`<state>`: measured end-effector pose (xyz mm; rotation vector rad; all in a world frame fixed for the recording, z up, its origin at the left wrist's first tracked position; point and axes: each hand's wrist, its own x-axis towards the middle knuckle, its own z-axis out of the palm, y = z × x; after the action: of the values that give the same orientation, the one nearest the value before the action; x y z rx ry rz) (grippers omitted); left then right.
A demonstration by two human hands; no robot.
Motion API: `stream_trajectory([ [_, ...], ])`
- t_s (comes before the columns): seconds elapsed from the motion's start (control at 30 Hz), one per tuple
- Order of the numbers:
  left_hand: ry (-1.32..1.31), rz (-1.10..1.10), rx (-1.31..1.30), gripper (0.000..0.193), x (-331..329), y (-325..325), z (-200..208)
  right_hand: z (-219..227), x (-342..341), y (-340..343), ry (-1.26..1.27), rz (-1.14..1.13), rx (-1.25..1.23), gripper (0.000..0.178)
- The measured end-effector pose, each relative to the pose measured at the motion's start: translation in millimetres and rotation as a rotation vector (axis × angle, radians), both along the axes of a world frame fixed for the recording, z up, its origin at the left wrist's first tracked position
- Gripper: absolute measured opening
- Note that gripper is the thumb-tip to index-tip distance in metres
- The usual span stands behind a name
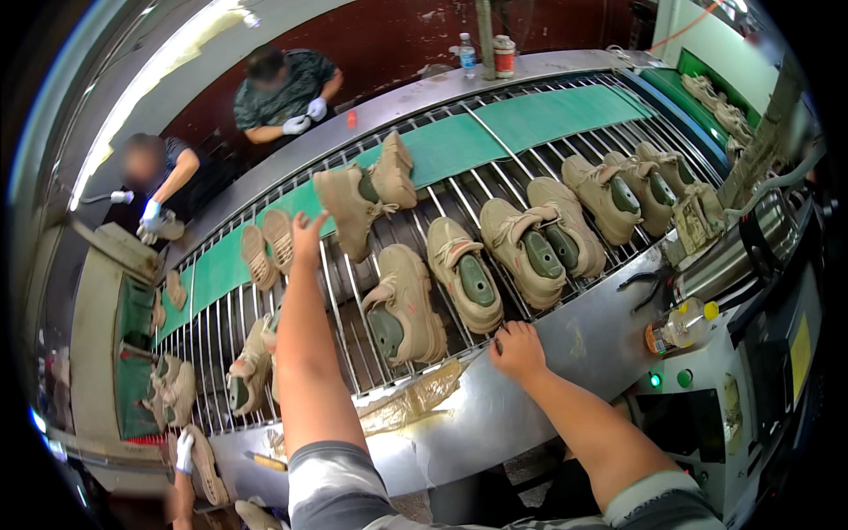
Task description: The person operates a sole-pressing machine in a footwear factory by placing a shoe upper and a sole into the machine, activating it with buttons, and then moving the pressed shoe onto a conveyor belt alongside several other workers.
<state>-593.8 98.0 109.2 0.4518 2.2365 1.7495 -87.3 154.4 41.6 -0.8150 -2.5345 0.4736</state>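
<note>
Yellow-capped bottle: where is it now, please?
In the head view, the bottle is at the right side, to the right of the right hand, just above two green buttons.

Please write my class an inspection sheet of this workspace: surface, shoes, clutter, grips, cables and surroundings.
Surface: silver metal-rod rack with flat green sheet strips; smooth grey metal ledge along the near side.
Job's things: beige, thick-soled shoes with green insides, spread along the rack.
Clutter: clear plastic bottle with yellow cap, right; brown, shiny, tape-like sheet on the ledge.
Grips: bare left grip, fingers spread near a shoe, contact unclear; bare right grip at the ledge's edge, closure unclear.
Cables: thin orange cord, upper right.
Surroundings: co-worker in patterned shirt and co-worker in dark clothing beyond the rack; another person's white-gloved hand, lower left.
</note>
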Motion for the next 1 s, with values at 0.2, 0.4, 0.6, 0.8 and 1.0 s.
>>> stream_trajectory([
  [0.2,-0.131,0.023,0.069,0.093,-26,44,34,8,-4,2,-0.006,0.029,0.026,0.015],
  [0.4,-0.138,-0.156,0.198,0.08,-25,70,-15,6,-6,2,0.006,0.022,0.032,0.014],
  [0.6,-0.245,0.013,0.145,0.083,-44,57,-12,8,-10,-4,-0.013,0.04,0.04,0.015],
  [0.8,-0.329,-0.023,-0.002,0.076,-32,80,38,12,-14,-5,0.002,0.034,0.046,0.015],
  [1.0,-0.542,0.052,-0.133,0.065,-14,83,60,13,-10,-4,0.009,0.016,0.047,0.014],
])
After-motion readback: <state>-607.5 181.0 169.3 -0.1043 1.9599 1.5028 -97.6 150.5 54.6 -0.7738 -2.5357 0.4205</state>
